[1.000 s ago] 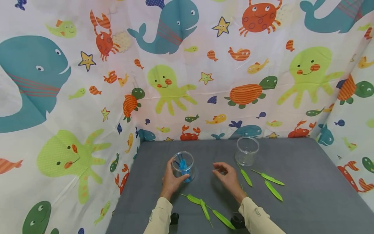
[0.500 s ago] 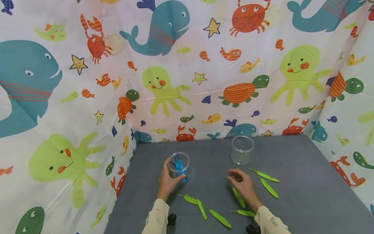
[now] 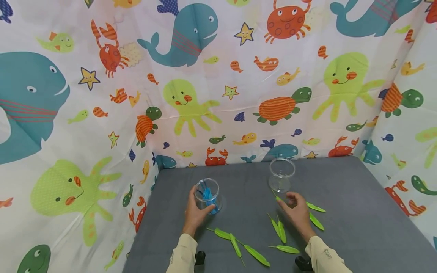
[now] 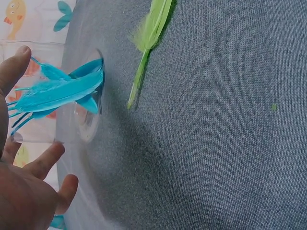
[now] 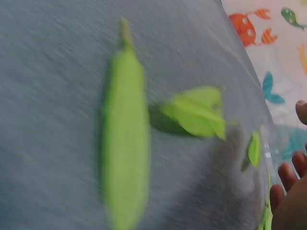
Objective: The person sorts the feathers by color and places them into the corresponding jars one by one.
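Observation:
My left hand (image 3: 196, 214) grips a clear round jar (image 3: 216, 191) from its left side, thumb in front. Inside the jar stand several blue feathers (image 3: 206, 195), quills up; the left wrist view shows these blue feathers (image 4: 62, 93) close, with a fingertip near the clear wall. Over the right part of the table, my right hand (image 3: 297, 212) hovers with loosely bent fingers and nothing visible between them. A green feather (image 3: 278, 197) lies just beside its fingertips. Behind it stands a second clear jar (image 3: 281, 178), with nothing visible inside.
Two crossed green feathers (image 3: 280, 229) and a single green feather (image 3: 284, 249) lie left of the right forearm. More green feathers (image 3: 257, 256) form a line in front. Another green feather (image 3: 316, 222) lies right of the hand. A sea-animal cloth (image 3: 239, 132) borders the grey table (image 3: 239, 189).
My right hand has moved right and forward toward the second jar. Green feathers it covered earlier now show on the table. The left hand keeps its hold on the jar; the head view has shifted slightly.

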Demonstrator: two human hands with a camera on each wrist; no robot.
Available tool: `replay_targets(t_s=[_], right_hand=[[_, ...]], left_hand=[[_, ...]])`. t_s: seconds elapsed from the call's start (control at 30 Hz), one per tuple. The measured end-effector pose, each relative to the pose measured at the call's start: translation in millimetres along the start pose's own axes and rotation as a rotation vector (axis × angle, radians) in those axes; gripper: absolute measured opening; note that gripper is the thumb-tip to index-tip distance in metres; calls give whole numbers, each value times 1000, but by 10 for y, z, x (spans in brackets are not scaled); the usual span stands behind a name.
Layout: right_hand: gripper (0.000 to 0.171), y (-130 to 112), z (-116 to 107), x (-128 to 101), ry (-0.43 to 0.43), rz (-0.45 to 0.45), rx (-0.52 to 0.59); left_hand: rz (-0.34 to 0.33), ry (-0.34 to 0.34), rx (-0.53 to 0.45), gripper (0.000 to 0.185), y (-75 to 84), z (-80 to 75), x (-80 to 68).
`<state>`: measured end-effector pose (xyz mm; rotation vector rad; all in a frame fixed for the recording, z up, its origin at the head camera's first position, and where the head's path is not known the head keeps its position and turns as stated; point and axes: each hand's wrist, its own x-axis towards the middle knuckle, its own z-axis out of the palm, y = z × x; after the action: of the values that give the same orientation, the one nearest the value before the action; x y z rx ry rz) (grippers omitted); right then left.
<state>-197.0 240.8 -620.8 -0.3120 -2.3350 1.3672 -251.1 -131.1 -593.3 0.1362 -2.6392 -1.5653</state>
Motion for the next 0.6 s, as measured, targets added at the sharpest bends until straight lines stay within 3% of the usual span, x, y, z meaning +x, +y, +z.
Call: replay_targets(t_s=[0.13,0.37,0.6], right_hand=[[69,34,-69,232,20,29,-48],[109,-34,-109,615,-68,74,-81],[121,-164,3,845,-79,107,-74]], left_hand=[[-8,4,1,106,-25,-11,20],[6,29,32,105,-19,-40,22],[3,33,28,104,-23,-28,26]])
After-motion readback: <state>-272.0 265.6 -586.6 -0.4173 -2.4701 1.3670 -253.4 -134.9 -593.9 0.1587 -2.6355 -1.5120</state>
